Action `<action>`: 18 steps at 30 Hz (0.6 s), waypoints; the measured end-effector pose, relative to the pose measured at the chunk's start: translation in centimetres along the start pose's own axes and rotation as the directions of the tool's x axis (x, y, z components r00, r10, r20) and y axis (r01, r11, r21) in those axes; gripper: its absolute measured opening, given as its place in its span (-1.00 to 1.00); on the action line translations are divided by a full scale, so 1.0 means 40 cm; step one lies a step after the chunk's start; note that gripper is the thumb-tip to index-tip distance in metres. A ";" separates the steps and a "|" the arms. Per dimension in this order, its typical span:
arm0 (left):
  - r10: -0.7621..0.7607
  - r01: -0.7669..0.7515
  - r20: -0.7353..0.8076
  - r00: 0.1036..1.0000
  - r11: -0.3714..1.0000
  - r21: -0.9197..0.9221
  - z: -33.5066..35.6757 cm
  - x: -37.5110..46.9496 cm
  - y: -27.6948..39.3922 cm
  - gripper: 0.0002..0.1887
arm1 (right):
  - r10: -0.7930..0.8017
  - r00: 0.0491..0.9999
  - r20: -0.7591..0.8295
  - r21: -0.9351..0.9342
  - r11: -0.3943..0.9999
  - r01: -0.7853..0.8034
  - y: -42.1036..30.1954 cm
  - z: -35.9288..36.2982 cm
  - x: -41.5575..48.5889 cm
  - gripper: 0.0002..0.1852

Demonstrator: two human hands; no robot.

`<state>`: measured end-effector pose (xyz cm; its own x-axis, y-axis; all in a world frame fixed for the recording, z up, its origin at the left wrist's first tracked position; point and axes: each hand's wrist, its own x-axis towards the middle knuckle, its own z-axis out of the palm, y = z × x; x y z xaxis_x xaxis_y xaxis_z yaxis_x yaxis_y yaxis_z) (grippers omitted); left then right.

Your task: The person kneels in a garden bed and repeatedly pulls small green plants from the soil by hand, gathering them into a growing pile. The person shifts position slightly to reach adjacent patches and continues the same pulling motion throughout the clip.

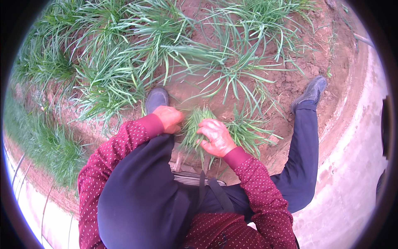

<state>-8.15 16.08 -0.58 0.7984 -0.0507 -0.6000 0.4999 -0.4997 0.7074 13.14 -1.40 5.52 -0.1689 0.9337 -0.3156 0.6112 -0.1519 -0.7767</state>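
Note:
A loose bunch of green chive-like leaves [194, 123] is in front of me, between my two hands. My right hand [216, 137] lies over its right side, with the fingers and thumb curled about some of the leaves. Close against the left edge of the bunch is my left hand [169, 119], its fingers bent inward; whether leaves are in it is hidden. More leaves of the same kind form a second pile [248, 132] just right of my right hand, lying on the soil.
Rows of growing chive-like plants [149, 40] stand ahead and to the left in reddish soil [183, 85]. My left shoe [157, 99] and right shoe [311, 90] are planted on the ground. A pale paved strip [348, 168] runs along the right.

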 end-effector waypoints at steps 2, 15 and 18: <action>-0.088 0.055 -0.166 0.982 0.980 -0.190 -0.023 0.004 -0.005 -0.76 | 0.029 0.998 0.055 0.007 1.000 -0.030 -0.010 -0.015 0.012 -0.56; 0.039 -0.177 -0.356 0.934 0.914 -0.365 -0.045 0.073 0.014 -0.58 | 0.517 0.841 0.162 0.701 0.540 -0.467 0.102 -0.223 0.133 -0.39; -0.149 0.024 -0.184 0.972 0.836 -0.549 -0.070 0.114 -0.021 -0.54 | 0.778 0.623 0.081 0.481 0.517 -0.708 0.224 -0.235 0.139 -0.29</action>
<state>-3.99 18.70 -2.86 0.7633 0.1839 -0.6194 0.6210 0.0556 0.7818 24.93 5.49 1.94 0.3080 0.4369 -0.8451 0.0634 -0.8958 -0.4399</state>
